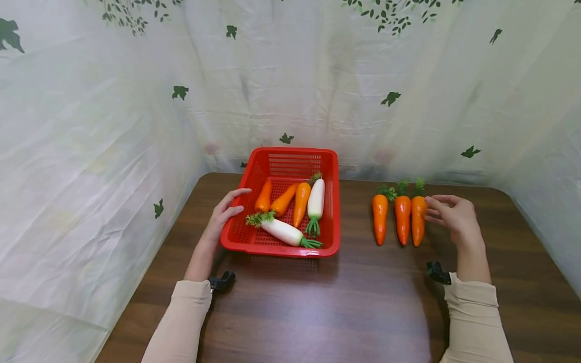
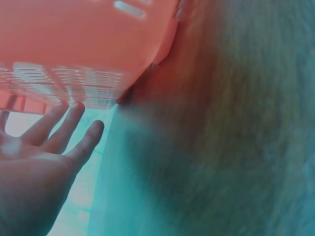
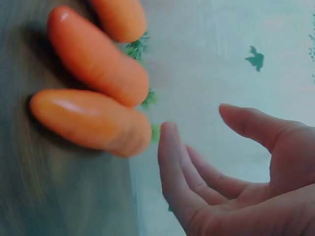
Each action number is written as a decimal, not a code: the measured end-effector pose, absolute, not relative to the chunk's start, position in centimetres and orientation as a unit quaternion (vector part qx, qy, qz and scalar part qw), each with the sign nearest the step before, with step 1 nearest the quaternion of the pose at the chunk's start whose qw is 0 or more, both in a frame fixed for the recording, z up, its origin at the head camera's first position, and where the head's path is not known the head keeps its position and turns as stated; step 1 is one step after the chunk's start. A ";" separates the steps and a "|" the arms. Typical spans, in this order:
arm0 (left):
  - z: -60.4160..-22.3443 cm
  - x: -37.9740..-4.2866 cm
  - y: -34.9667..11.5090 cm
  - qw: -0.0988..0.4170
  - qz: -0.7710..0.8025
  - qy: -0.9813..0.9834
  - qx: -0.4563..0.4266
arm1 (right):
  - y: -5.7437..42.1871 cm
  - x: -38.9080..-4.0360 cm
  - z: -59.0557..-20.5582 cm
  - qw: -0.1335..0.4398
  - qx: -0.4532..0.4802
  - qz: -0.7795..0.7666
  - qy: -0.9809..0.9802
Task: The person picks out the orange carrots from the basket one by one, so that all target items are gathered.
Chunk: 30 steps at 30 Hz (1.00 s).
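Observation:
My left hand [image 1: 223, 214] is at the left side of a red plastic basket [image 1: 333, 242], its fingers extended along the wall. In the left wrist view those spread fingers [image 2: 87, 140] reach the slotted side. Inside the basket lie three orange carrots [image 1: 301, 201] and two white radishes [image 1: 316, 199], one lying crosswise at the front. On the right, three carrots with green tops lie side by side: one on the left [image 1: 380, 219], one in the middle [image 1: 402, 220] and one on the right [image 1: 418, 222]. My right hand [image 1: 454, 214] is beside the rightmost carrot, thumb and fingers apart, holding nothing.
The brown wooden table [image 1: 317, 312] stands against a pale curtain [image 1: 295, 91] with a green leaf pattern, which also hangs along the left and right sides. Dark wrist straps [image 1: 221, 282] sit below both hands.

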<state>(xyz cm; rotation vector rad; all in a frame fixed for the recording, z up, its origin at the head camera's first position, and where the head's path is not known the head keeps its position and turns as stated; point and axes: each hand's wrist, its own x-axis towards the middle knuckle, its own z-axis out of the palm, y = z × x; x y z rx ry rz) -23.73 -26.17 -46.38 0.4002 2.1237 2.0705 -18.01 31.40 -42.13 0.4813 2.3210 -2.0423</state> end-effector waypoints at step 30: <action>-46.4 -23.8 -26.3 0.072 0.692 0.704 0.142 | 20.6 -20.1 -40.2 0.059 0.080 -0.734 0.672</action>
